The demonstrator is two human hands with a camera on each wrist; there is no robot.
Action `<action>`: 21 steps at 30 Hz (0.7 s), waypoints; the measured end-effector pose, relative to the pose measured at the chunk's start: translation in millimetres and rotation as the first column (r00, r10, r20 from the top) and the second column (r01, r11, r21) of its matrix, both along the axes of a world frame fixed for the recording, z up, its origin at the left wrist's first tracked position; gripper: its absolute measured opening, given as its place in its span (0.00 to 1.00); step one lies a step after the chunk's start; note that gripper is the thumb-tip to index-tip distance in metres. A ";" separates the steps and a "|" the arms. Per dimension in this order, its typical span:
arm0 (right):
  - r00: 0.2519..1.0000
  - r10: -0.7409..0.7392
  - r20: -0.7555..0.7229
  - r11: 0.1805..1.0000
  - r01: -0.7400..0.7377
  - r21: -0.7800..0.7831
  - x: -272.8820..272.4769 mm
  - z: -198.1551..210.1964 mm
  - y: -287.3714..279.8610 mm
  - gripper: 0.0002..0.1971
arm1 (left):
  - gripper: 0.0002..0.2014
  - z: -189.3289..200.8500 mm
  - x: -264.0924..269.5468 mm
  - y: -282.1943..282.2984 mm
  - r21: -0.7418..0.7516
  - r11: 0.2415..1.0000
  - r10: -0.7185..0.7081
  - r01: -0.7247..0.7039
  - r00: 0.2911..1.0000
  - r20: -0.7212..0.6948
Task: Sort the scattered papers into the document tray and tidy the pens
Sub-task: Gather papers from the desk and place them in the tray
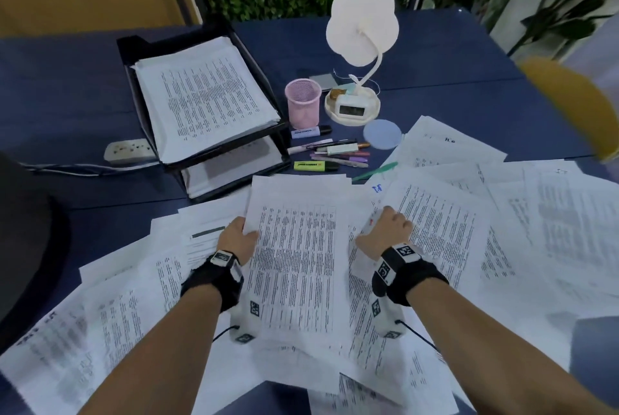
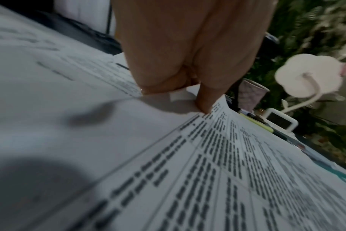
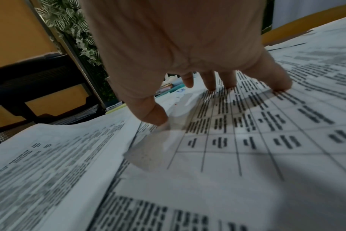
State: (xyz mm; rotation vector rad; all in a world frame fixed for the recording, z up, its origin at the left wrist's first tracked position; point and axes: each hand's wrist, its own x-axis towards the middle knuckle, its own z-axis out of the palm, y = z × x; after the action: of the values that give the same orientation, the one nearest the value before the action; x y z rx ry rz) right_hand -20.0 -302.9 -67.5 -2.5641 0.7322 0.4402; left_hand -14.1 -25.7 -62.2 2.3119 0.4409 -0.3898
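At eleven o'clock the tray (image 1: 201, 98) is part-filled; left hand (image 1: 238, 240) pinches a sheet (image 1: 298, 247), right hand's (image 1: 390, 228) curled fingertips (image 3: 282, 87) press papers (image 1: 445, 227), pens (image 1: 335, 153) loose.

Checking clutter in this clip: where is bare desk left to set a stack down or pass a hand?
Bare blue table lies behind the lamp, and more left of the document tray, around the power strip. A narrow strip runs between the tray and the near papers. Crowded: loose sheets cover the near side, and pens fill the gap beside the pink cup.
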 end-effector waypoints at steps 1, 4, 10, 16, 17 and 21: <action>1.000 0.004 0.002 1.000 -0.004 -0.003 0.7 1.8 -0.3 0.39 | 0.15 -0.5 1.0 2.1 -0.006 1.000 0.000 0.000 1.000 -0.021; 0.998 -0.039 -0.048 0.994 0.034 -0.104 0.2 8.2 -1.2 0.34 | 0.16 3.0 4.6 5.0 -0.001 1.000 -0.025 0.025 0.998 -0.054; 0.947 0.098 -0.306 0.973 -0.155 -0.168 -1.2 14.2 -1.9 0.33 | 0.16 4.4 3.3 4.3 -0.011 1.000 0.004 -0.005 0.998 -0.062; 0.915 0.185 -0.358 0.954 -0.255 -0.158 7.2 -11.6 -0.1 0.29 | 0.17 7.1 3.1 3.1 0.000 1.000 -0.006 0.006 0.997 -0.073; 0.912 0.186 -0.365 0.952 -0.259 -0.161 7.7 -13.1 -1.0 0.31 | 0.17 7.0 3.0 3.2 0.001 1.000 -0.007 0.007 0.997 -0.073; 0.930 0.149 -0.335 0.972 -0.200 -0.123 3.0 12.1 3.9 0.26 | 0.17 7.0 2.5 4.0 -0.011 1.000 -0.011 0.011 0.998 -0.069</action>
State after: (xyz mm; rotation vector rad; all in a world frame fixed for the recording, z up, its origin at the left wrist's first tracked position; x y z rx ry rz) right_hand -17.0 -299.0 -55.4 -2.7498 0.6699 0.9150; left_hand -11.6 -21.7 -55.2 2.2969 0.4590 -0.4773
